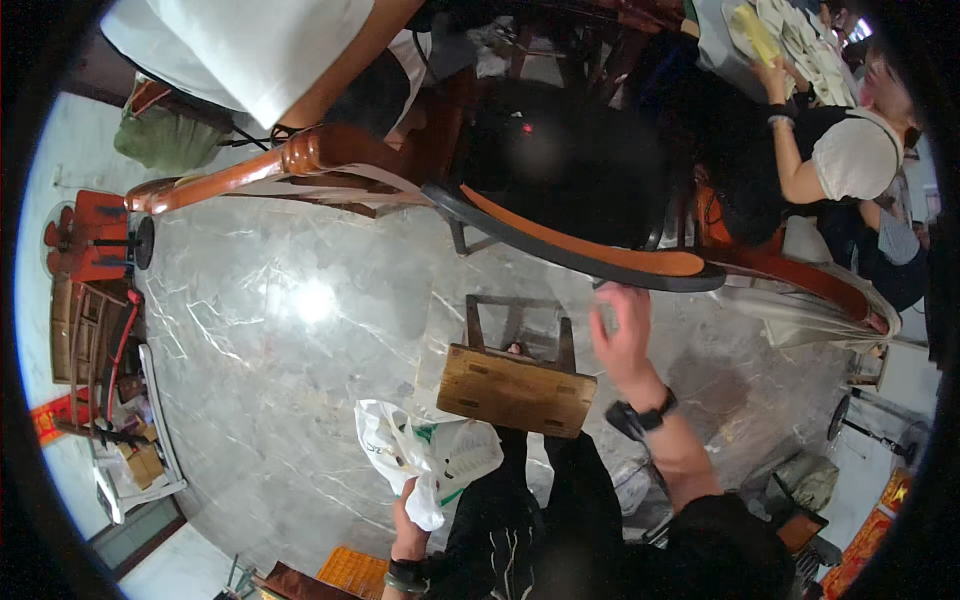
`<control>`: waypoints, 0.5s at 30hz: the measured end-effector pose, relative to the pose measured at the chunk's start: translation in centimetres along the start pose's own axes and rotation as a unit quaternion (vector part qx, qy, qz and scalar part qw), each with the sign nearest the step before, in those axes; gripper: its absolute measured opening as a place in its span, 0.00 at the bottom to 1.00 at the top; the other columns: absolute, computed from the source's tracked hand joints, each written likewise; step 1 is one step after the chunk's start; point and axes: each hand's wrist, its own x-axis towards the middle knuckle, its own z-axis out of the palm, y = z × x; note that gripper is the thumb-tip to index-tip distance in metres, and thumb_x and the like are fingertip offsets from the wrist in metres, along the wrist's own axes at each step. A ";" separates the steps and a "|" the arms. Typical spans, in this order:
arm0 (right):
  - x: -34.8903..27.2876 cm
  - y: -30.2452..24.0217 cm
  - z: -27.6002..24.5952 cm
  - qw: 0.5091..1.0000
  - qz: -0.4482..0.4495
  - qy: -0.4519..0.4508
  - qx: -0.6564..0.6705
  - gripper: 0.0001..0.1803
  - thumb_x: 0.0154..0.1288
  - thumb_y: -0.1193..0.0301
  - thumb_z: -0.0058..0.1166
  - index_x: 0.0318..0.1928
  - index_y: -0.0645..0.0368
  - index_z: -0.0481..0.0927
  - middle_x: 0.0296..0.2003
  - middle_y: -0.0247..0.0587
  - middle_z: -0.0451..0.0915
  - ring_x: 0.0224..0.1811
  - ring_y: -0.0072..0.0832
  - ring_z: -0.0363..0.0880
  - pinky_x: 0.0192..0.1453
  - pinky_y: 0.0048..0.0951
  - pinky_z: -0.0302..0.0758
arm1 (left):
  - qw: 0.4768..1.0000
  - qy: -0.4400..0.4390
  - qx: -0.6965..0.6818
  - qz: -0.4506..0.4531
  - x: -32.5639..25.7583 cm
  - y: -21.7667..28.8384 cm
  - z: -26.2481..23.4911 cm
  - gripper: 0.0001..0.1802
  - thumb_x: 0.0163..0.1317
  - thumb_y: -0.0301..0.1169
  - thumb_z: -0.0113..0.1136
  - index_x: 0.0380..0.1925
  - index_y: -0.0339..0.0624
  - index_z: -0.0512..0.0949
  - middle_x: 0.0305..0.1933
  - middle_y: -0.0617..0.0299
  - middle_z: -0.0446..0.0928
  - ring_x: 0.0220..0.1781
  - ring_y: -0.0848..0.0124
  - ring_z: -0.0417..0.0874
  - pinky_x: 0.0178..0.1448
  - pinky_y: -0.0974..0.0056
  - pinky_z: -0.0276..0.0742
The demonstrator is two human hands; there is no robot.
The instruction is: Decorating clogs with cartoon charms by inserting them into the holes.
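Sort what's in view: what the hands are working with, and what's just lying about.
Seemingly in use:
white plastic bag, held by the left hand
dark chair, by the fingertips of the right hand; contact unclear
wooden stool, near the right hand

Seemingly just about:
orange crate, lower left
green bag, upper left
brown box, far left

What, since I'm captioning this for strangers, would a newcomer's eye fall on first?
Probably the wooden stool, just below the picture's middle, seen against the grey marbled floor. Left of it, the left hand grips a white plastic bag; on the right, the open right hand is raised by the curved black-and-orange chair back.
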 end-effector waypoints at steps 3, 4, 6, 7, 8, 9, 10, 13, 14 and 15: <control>2.1 -2.5 -5.5 0.992 -0.017 -0.063 -0.109 0.21 0.49 0.78 0.63 0.44 0.61 0.69 0.51 0.52 0.68 0.54 0.48 0.67 0.56 0.49 0.64 | 0.996 -0.028 -0.088 -0.009 1.5 1.2 0.8 0.12 0.63 0.23 0.52 0.46 0.34 0.77 0.39 0.63 0.79 0.40 0.77 0.77 0.45 0.69 0.72; 2.9 -2.3 -6.6 0.973 -0.023 -0.138 -0.184 0.21 0.49 0.78 0.61 0.44 0.61 0.69 0.52 0.53 0.67 0.55 0.49 0.65 0.56 0.50 0.64 | 0.997 -0.032 0.051 0.047 1.4 2.9 0.9 0.12 0.63 0.23 0.52 0.45 0.34 0.77 0.38 0.63 0.80 0.40 0.76 0.77 0.45 0.69 0.72; 3.4 0.8 -5.3 0.973 -0.059 -0.172 -0.145 0.16 0.54 0.82 0.51 0.43 0.63 0.64 0.46 0.54 0.67 0.54 0.49 0.66 0.52 0.45 0.70 | 0.994 -0.023 -0.102 0.032 2.4 -1.8 0.6 0.12 0.61 0.24 0.54 0.45 0.34 0.77 0.38 0.61 0.80 0.40 0.74 0.78 0.45 0.68 0.73; 4.7 0.8 -5.2 0.959 0.054 -0.235 -0.146 0.16 0.54 0.82 0.50 0.43 0.64 0.64 0.41 0.52 0.70 0.49 0.47 0.72 0.42 0.42 0.76 | 0.996 -0.019 -0.078 0.028 2.5 -1.5 0.6 0.12 0.61 0.25 0.55 0.44 0.34 0.78 0.38 0.60 0.80 0.40 0.73 0.79 0.45 0.66 0.74; 6.2 1.2 -5.3 0.960 0.043 -0.243 -0.136 0.17 0.53 0.81 0.51 0.44 0.65 0.65 0.36 0.51 0.75 0.40 0.47 0.78 0.33 0.42 0.78 | 0.998 -0.008 -0.055 0.023 2.1 -1.0 0.3 0.12 0.60 0.25 0.56 0.44 0.34 0.78 0.38 0.59 0.81 0.39 0.72 0.79 0.45 0.65 0.74; 6.7 1.9 -4.5 0.930 0.083 -0.306 -0.188 0.17 0.51 0.79 0.54 0.43 0.65 0.68 0.34 0.49 0.78 0.37 0.50 0.79 0.39 0.45 0.76 | 0.999 -0.017 -0.001 0.043 2.1 -1.7 -0.2 0.12 0.60 0.26 0.56 0.43 0.33 0.78 0.39 0.57 0.81 0.40 0.71 0.79 0.45 0.64 0.75; 7.2 1.7 -4.1 0.923 0.015 -0.347 -0.167 0.19 0.49 0.81 0.52 0.45 0.66 0.71 0.31 0.50 0.80 0.34 0.50 0.80 0.40 0.46 0.76 | 0.997 -0.021 0.053 0.061 2.1 -1.6 -0.7 0.12 0.61 0.26 0.56 0.42 0.33 0.78 0.39 0.56 0.81 0.40 0.70 0.80 0.45 0.63 0.75; 7.7 2.5 -5.5 0.908 -0.040 -0.383 -0.164 0.17 0.50 0.79 0.52 0.44 0.68 0.74 0.28 0.55 0.80 0.34 0.47 0.82 0.34 0.45 0.78 | 0.997 -0.051 0.013 0.059 2.1 -1.3 -0.9 0.12 0.61 0.26 0.55 0.42 0.31 0.78 0.42 0.52 0.81 0.43 0.69 0.80 0.47 0.63 0.75; 7.6 3.0 -5.9 0.903 -0.017 -0.395 -0.168 0.18 0.47 0.79 0.54 0.44 0.66 0.75 0.28 0.54 0.80 0.35 0.48 0.81 0.37 0.46 0.77 | 0.996 -0.064 -0.058 0.038 1.9 -1.2 -1.1 0.12 0.60 0.26 0.55 0.42 0.31 0.78 0.42 0.51 0.81 0.44 0.68 0.81 0.48 0.63 0.75; 7.4 3.6 -6.3 0.897 0.005 -0.409 -0.168 0.20 0.44 0.79 0.56 0.43 0.63 0.76 0.28 0.53 0.80 0.36 0.49 0.81 0.40 0.47 0.76 | 0.996 -0.060 -0.058 0.037 1.8 -1.1 -1.1 0.12 0.60 0.26 0.55 0.42 0.31 0.78 0.42 0.51 0.81 0.44 0.68 0.81 0.48 0.63 0.75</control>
